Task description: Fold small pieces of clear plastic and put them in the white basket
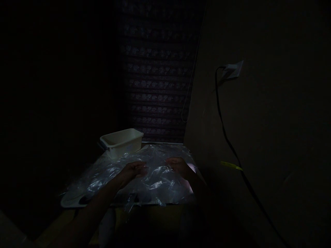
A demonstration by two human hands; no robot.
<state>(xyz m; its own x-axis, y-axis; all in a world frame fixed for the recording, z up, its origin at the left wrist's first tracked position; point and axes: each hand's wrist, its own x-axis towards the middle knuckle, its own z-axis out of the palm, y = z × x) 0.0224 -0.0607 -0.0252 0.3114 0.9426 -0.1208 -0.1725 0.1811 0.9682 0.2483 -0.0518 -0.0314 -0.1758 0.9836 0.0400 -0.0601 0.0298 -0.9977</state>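
Observation:
Crinkled clear plastic film (157,184) lies spread over most of a small white table and hangs past its front edge; the dim light hides whether it is one sheet or several bags. My left hand (133,170) comes in from the lower left, its fingers closed on the film. Opposite it, my right hand (178,165) pinches the film with thumb and fingers. A stretch of film spans the space between both hands. Fine detail at the fingertips is lost in shadow.
A cream plastic tub (124,143) stands at the table's back left. The table's front left corner (67,201) shows beneath the film. Behind hangs a patterned blind (155,86). On the right wall, a black cord (227,137) with a yellow tag (231,165) runs down from an outlet (234,70).

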